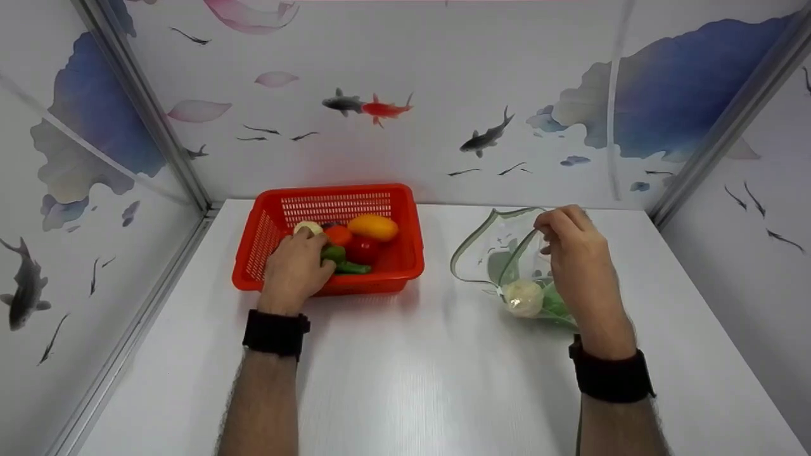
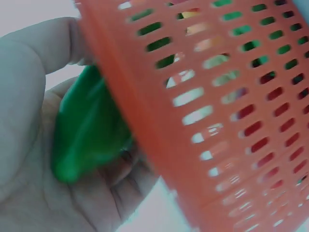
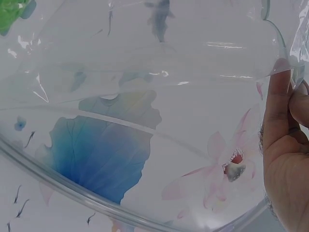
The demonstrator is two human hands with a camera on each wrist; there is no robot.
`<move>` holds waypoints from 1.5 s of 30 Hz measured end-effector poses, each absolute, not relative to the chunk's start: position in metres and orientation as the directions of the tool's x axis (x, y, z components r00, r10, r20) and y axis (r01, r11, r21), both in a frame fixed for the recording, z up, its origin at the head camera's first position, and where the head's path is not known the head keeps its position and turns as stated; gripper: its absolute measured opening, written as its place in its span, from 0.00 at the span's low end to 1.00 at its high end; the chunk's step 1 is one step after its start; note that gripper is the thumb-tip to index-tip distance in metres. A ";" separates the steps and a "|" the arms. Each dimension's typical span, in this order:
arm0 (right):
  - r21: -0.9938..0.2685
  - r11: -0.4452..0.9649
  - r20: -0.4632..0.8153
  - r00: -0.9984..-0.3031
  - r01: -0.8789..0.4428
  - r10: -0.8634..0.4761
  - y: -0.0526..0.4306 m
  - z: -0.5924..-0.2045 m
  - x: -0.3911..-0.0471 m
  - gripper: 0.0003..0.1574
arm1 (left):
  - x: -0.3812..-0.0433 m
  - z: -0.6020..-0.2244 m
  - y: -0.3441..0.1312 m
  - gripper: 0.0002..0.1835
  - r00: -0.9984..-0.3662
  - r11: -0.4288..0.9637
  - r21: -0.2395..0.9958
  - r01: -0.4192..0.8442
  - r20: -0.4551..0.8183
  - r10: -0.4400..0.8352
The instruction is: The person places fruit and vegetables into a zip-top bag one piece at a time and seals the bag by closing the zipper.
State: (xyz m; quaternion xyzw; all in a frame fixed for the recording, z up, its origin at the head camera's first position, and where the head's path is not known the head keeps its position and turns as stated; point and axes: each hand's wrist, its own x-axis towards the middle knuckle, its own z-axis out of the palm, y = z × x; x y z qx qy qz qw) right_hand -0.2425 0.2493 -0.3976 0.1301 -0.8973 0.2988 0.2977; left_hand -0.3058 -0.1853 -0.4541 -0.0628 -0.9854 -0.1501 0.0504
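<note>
Holding a green pepper [image 2: 89,130] in the curled fingers of the left hand [image 1: 294,266], at the rim of a red basket [image 1: 361,286] on a white table [image 1: 405,361]. Likely light, smooth and slightly slippery, firm but bruisable; best gripped round the thick middle. With the right hand [image 1: 580,259], pinching the mouth edge of a clear bag [image 1: 519,256]. Probably limp and quick to collapse, so best held by the green-trimmed opening.

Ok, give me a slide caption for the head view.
Left grip holds a green vegetable at a red basket; right grip pinches the rim of a clear bag.
</note>
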 end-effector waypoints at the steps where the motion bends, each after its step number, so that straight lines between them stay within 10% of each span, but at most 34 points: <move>1: -0.457 0.789 0.614 -0.788 -0.411 -0.055 0.249 -0.398 -0.243 0.17 | -0.305 -0.452 -0.184 0.22 -0.982 0.939 0.305 0.158 0.145 0.118; 13: -0.440 0.793 0.632 -0.773 -0.420 -0.059 0.249 -0.399 -0.244 0.15 | -0.289 -0.426 -0.165 0.17 -0.940 0.829 0.491 0.270 0.319 0.117; 45: -0.429 0.798 0.627 -0.776 -0.423 -0.074 0.245 -0.400 -0.244 0.09 | -0.246 -0.410 -0.085 0.17 -0.621 0.709 0.148 0.690 0.623 0.475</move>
